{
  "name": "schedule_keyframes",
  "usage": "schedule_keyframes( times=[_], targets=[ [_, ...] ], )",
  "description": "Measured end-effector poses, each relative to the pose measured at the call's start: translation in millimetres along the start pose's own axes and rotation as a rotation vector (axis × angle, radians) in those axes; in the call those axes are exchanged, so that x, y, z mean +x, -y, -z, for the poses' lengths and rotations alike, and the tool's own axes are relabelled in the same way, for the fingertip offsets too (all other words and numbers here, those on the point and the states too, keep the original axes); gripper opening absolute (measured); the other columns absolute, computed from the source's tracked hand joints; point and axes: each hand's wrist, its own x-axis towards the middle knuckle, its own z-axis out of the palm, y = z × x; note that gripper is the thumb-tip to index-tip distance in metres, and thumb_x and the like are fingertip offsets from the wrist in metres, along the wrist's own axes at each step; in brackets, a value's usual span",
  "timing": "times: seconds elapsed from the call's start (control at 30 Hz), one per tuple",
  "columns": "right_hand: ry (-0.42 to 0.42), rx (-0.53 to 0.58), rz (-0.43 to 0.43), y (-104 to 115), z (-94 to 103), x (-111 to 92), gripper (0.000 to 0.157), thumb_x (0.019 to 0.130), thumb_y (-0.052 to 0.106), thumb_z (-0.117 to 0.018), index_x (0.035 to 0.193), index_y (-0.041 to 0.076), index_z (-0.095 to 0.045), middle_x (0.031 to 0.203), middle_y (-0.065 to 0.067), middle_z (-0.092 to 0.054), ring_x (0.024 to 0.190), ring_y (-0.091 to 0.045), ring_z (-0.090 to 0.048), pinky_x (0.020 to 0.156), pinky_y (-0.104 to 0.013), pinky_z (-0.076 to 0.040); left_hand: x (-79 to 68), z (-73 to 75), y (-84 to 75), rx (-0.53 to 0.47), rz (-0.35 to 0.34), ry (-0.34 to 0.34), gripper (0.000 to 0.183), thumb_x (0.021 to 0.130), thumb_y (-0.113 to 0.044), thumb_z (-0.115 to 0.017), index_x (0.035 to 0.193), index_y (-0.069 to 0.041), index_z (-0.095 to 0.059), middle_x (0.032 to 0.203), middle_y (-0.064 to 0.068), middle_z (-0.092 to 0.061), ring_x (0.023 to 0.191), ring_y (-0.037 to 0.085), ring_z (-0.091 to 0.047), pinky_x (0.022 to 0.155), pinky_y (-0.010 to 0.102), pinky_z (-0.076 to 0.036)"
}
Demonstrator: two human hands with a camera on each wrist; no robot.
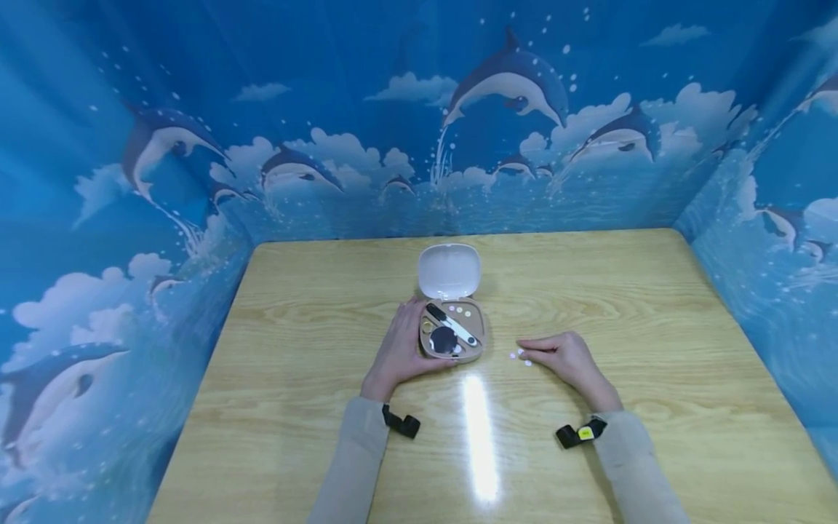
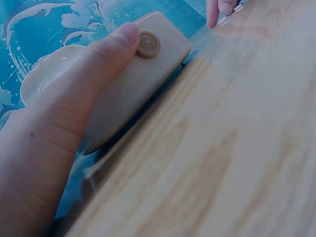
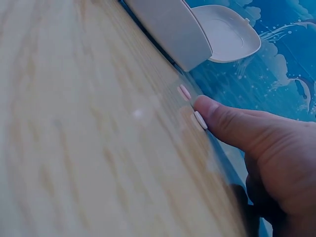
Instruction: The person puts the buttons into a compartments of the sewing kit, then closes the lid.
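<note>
My left hand point(image 1: 402, 343) holds an open beige case point(image 1: 484, 338) by its left side. In the left wrist view the thumb lies against a brown button-shaped catch point(image 2: 148, 45) on its front. Inside the case are a black-and-white slim tool point(image 1: 452, 325), a dark round piece point(image 1: 443, 340), a gold-coloured ring point(image 1: 427, 327) and several small pale discs point(image 1: 460, 311). To the right, my right hand point(image 1: 569, 356) pinches a small white disc point(image 1: 521, 351) between thumb and finger, at the table. A pink disc point(image 3: 184, 92) and a white disc point(image 3: 200, 120) lie beside the thumb.
The case's white lid point(image 1: 449, 271) stands raised behind it. A wood-grain table point(image 1: 314, 291) lies under both hands, with a bright light reflection in front of the case. Blue dolphin-print sheeting point(image 1: 366, 182) surrounds the table's back and sides.
</note>
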Motion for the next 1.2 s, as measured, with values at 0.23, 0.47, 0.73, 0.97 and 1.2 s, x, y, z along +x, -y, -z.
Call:
schedule_keyframes(
  times=[0.23,0.47,0.73,0.97,1.2],
  targets=[
    [-0.003,-0.044,0.044,-1.3,-0.5,1.4,0.021,0.082,0.031,-0.082,0.100,0.021,-0.081,0.096,0.007,-0.075,0.095,-0.017,-0.072,0.089,-0.042,-0.057,0.7,0.1,0.8,0.007,-0.004,0.006,0.125,0.060,-0.081,-0.074,0.157,-0.021,-0.023,0.160,0.002,-0.029,0.150,0.020,-0.017,0.125,0.040,-0.009],
    [-0.060,-0.053,0.139,-6.4,-4.0,1.5,0.017,0.079,0.024,-0.084,0.095,0.019,-0.082,0.090,0.008,-0.075,0.086,-0.016,-0.073,0.079,-0.031,-0.059,1.1,-1.1,1.3,0.009,0.003,0.018,0.125,0.060,-0.081,-0.074,0.157,-0.021,-0.022,0.159,0.002,-0.030,0.150,0.019,-0.017,0.125,0.039,-0.009],
    [-0.130,-0.048,0.226,-8.8,-7.6,0.9,0.016,0.075,0.017,-0.087,0.090,0.017,-0.082,0.083,0.007,-0.075,0.078,-0.015,-0.073,0.071,-0.008,-0.052,0.3,-0.8,0.6,0.001,-0.013,-0.003,0.124,0.060,-0.082,-0.073,0.156,-0.021,-0.024,0.158,0.003,-0.032,0.150,0.021,-0.018,0.125,0.041,-0.010],
    [-0.110,-0.048,0.167,-6.4,-7.1,0.1,0.013,0.077,0.021,-0.086,0.089,0.017,-0.082,0.082,0.005,-0.076,0.073,-0.008,-0.071,0.061,-0.015,-0.052,0.2,-0.8,0.6,0.000,-0.003,-0.003,0.125,0.059,-0.081,-0.075,0.156,-0.022,-0.023,0.158,0.002,-0.032,0.150,0.020,-0.018,0.125,0.040,-0.010],
    [-0.024,0.016,0.005,-0.8,-3.5,-0.2,0.018,0.081,0.031,-0.083,0.092,0.017,-0.081,0.084,0.002,-0.076,0.048,-0.003,-0.044,0.044,-0.023,-0.037,1.1,0.0,-0.2,-0.004,0.001,0.010,0.125,0.059,-0.080,-0.076,0.157,-0.022,-0.022,0.159,0.003,-0.030,0.150,0.020,-0.017,0.125,0.039,-0.008]
  ],
)
